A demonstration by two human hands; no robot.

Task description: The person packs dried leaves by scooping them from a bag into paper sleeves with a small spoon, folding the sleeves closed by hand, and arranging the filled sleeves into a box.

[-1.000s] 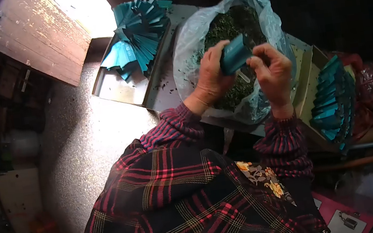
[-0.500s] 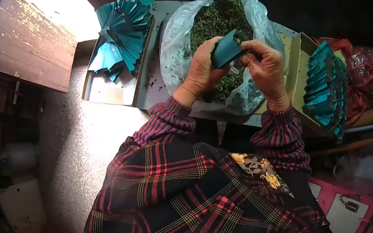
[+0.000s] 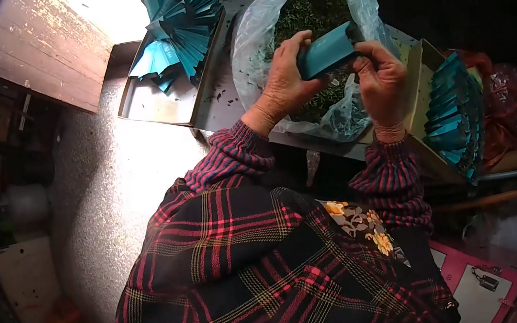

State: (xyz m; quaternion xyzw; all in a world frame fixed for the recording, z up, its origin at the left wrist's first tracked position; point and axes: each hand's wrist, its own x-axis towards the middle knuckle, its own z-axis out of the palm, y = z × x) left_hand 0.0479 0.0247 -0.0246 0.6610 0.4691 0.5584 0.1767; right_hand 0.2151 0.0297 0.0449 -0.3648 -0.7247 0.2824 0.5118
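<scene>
A teal packet [image 3: 327, 51] is gripped in my left hand [image 3: 287, 78], tilted above a clear plastic bag [image 3: 249, 42]. My right hand [image 3: 382, 76] is closed in a pinch at the packet's right end, where dark crumbs show at the opening. Whether those fingertips hold the packet's edge or some of the crumbs is hard to see. Crumbled, dried green leaves [image 3: 311, 14] fill the bag under both hands.
At the left, a shallow box [image 3: 197, 101] carries fanned, flat teal packets [image 3: 185, 24]. To the right, a cardboard box [image 3: 417, 85] holds a row of teal packets [image 3: 450, 115] beside a red plastic bag [image 3: 504, 90]. A pink case [image 3: 512, 275] lies lower right.
The packet has turned so more of its broad side shows, and its right end points further up. My right hand stays at that end. The whole view has shifted slightly.
</scene>
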